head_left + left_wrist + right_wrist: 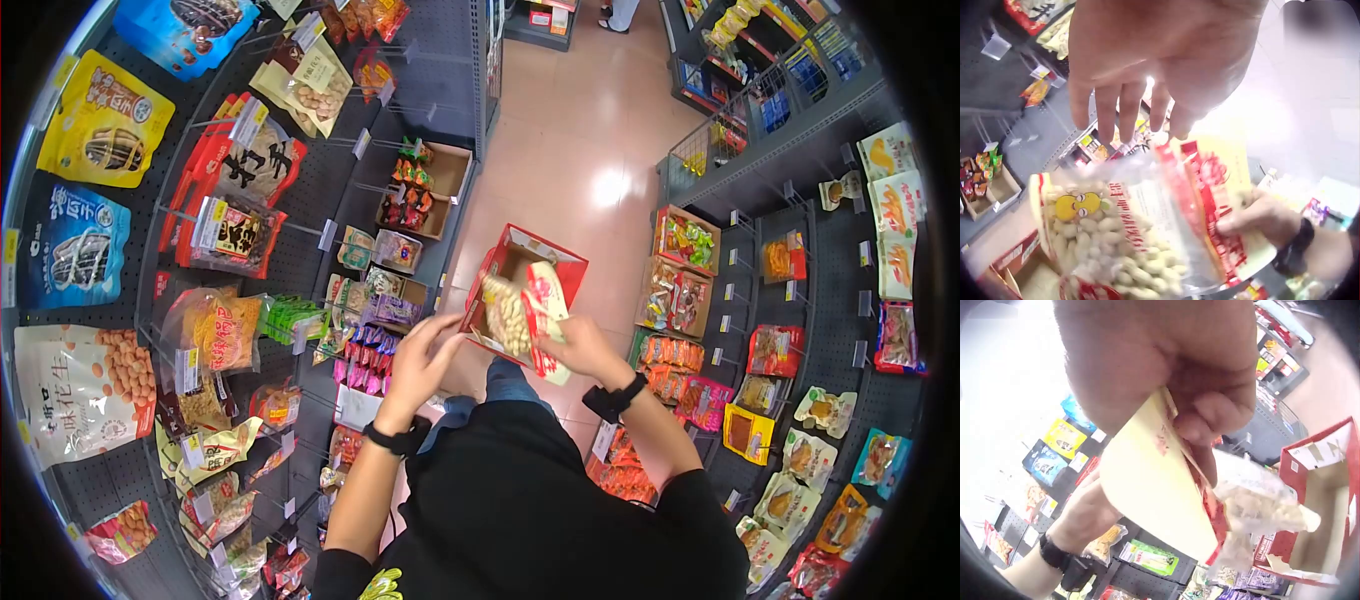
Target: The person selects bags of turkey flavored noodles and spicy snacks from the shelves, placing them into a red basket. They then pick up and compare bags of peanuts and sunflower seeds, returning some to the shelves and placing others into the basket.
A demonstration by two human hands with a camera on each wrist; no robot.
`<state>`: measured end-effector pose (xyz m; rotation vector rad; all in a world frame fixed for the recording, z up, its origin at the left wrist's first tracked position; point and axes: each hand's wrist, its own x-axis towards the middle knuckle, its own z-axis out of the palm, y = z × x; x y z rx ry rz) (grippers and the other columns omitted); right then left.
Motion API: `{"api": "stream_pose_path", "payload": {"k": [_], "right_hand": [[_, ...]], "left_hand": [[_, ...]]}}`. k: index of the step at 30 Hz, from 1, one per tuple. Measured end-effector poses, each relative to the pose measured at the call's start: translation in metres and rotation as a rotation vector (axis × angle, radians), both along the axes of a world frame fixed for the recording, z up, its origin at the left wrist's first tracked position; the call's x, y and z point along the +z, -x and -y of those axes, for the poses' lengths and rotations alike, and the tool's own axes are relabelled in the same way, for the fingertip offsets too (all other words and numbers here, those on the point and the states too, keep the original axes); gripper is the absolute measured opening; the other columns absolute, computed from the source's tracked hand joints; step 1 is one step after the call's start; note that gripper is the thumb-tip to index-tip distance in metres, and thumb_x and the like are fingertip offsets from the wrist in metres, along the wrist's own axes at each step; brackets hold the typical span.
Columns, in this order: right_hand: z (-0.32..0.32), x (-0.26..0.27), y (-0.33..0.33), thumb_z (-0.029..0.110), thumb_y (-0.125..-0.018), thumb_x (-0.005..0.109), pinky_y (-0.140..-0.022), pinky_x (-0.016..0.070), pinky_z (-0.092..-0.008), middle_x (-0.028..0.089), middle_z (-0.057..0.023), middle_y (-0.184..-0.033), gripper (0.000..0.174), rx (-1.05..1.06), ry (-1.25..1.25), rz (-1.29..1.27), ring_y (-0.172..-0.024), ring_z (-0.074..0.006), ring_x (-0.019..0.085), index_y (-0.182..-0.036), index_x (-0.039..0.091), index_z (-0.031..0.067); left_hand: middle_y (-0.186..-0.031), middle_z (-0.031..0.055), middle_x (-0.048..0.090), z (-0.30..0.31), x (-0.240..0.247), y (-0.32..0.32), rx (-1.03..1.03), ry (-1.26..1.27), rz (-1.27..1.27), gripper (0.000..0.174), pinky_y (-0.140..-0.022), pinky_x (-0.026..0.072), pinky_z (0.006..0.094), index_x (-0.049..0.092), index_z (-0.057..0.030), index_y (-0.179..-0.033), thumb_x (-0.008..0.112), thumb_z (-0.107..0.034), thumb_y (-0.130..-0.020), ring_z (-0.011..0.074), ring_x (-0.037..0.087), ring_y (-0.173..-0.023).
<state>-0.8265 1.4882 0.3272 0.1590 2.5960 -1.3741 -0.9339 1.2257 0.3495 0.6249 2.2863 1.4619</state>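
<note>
My right hand (585, 352) grips a bag of peanuts (1116, 240) by its cream and red top end. The bag is clear, with red lettering and a yellow cartoon peanut printed on it. In the head view the peanut bag hangs tilted over an open red cardboard box (483, 290) in front of my legs. Fingers spread and relaxed, my left hand (428, 355) is beside the box's near left corner and holds nothing. The left wrist view has that hand (1166, 56) above the bag, apart from it. Part of the box's inside is hidden behind the bag.
Pegboard shelves of bagged snacks flank the aisle, with a large peanut bag (75, 400) on the left and a yellow packet (748, 435) on the right. Cartons of small packets (688, 240) stand low. Tiled floor (575, 130) runs ahead towards another person's legs (620, 14).
</note>
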Motion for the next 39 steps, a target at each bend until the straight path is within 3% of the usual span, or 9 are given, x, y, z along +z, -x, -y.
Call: {"api": "stream_pose_path", "payload": {"k": [9, 15, 25, 27, 28, 29, 30, 37, 39], "right_hand": [[-0.022, -0.129, 0.016, 0.025, -0.081, 0.075, -0.073, 0.0555, -0.036, 0.073, -0.0144, -0.086, 0.033, -0.467, 0.2, 0.178, -0.077, -0.0236, 0.072, -0.103, 0.071, 0.0002], [0.006, -0.209, 0.026, 0.027, -0.077, 0.075, -0.082, 0.0549, -0.0433, 0.07, -0.0274, -0.094, 0.037, -0.472, -0.138, 0.416, -0.093, -0.0386, 0.069, -0.099, 0.072, -0.0025], [0.043, -0.366, -0.004, 0.029, -0.09, 0.053, -0.089, 0.0546, -0.0414, 0.068, -0.0223, -0.116, 0.04, -0.05, -0.472, 0.833, -0.111, -0.0321, 0.065, -0.116, 0.069, 0.0034], [0.052, -0.36, -0.011, 0.026, -0.089, 0.054, -0.085, 0.0556, -0.0458, 0.057, -0.0295, -0.13, 0.059, 0.129, -0.817, 0.621, -0.113, -0.0353, 0.064, -0.141, 0.047, -0.0018], [0.053, -0.316, -0.013, 0.02, -0.088, 0.054, -0.077, 0.0553, -0.0524, 0.033, -0.0357, -0.148, 0.085, -0.394, -0.287, 0.508, -0.103, -0.0415, 0.065, -0.153, 0.006, -0.0055], [0.044, -0.333, -0.016, 0.022, -0.076, 0.074, -0.075, 0.0541, -0.0525, 0.062, -0.0349, -0.114, 0.124, -0.324, -0.25, 0.637, -0.091, -0.0467, 0.066, -0.15, -0.025, 0.0069], [0.048, -0.323, -0.019, 0.017, -0.087, 0.053, -0.069, 0.0527, -0.057, 0.059, -0.0344, -0.122, 0.093, -0.228, -0.428, 0.359, -0.086, -0.045, 0.067, -0.15, -0.011, -0.0075], [0.062, -0.178, 0.02, 0.025, -0.08, 0.067, -0.083, 0.0539, -0.0477, 0.068, -0.0262, -0.106, 0.052, -0.467, -0.223, 0.595, -0.097, -0.0295, 0.069, -0.121, 0.058, -0.0034], [0.019, -0.313, -0.001, 0.021, -0.078, 0.067, -0.085, 0.0531, -0.0453, 0.069, -0.025, -0.102, 0.051, -0.482, -0.344, 0.454, -0.097, -0.0316, 0.068, -0.122, 0.058, -0.0023]], "left_hand": [[-0.096, 0.0088, 0.073, 0.158, -0.1, -0.096, 0.381, 0.189, 0.325, 0.021, -0.079, 0.051, 0.0285, 0.071, 0.0002, -0.105, 0.064, -0.018, -0.095, 0.0145, 0.067, -0.087], [-0.087, 0.0083, 0.071, 0.282, -0.197, -0.216, 0.677, 0.302, 0.493, 0.022, -0.07, 0.0515, 0.0269, 0.069, -0.0001, -0.101, 0.061, -0.02, -0.097, 0.014, 0.067, -0.077], [-0.091, 0.0125, 0.072, 0.281, -0.134, -0.31, 0.769, 0.456, 0.99, 0.026, -0.066, 0.0552, 0.0303, 0.066, -0.0025, -0.109, 0.058, -0.023, -0.095, 0.0208, 0.071, -0.078], [-0.093, 0.0124, 0.072, 0.301, -0.173, -0.336, 0.912, 0.232, 1.063, 0.026, -0.066, 0.0548, 0.0295, 0.067, -0.0023, -0.109, 0.058, -0.023, -0.095, 0.0201, 0.071, -0.078], [-0.092, 0.0118, 0.072, 0.312, -0.192, -0.346, 0.927, 0.176, 1.058, 0.027, -0.065, 0.054, 0.0282, 0.067, -0.0024, -0.109, 0.059, -0.024, -0.096, 0.0188, 0.07, -0.078], [-0.093, 0.011, 0.072, 0.31, -0.194, -0.343, 0.957, 0.17, 1.018, 0.027, -0.065, 0.0533, 0.0277, 0.067, -0.0024, -0.11, 0.06, -0.025, -0.096, 0.0173, 0.07, -0.078], [-0.093, 0.0105, 0.072, 0.309, -0.2, -0.338, 0.97, 0.155, 0.946, 0.026, -0.067, 0.0529, 0.0276, 0.068, -0.0022, -0.108, 0.059, -0.024, -0.097, 0.0166, 0.069, -0.079], [-0.096, 0.0095, 0.073, 0.286, -0.12, -0.222, 0.877, 0.291, 0.393, 0.029, -0.079, 0.0536, 0.0298, 0.07, -0.0007, -0.109, 0.062, -0.026, -0.096, 0.0157, 0.069, -0.088], [-0.098, 0.0092, 0.073, 0.277, -0.081, -0.191, 0.853, 0.333, 0.22, 0.031, -0.081, 0.0535, 0.0295, 0.07, 0.0002, -0.107, 0.062, -0.027, -0.097, 0.0157, 0.069, -0.091]]}}
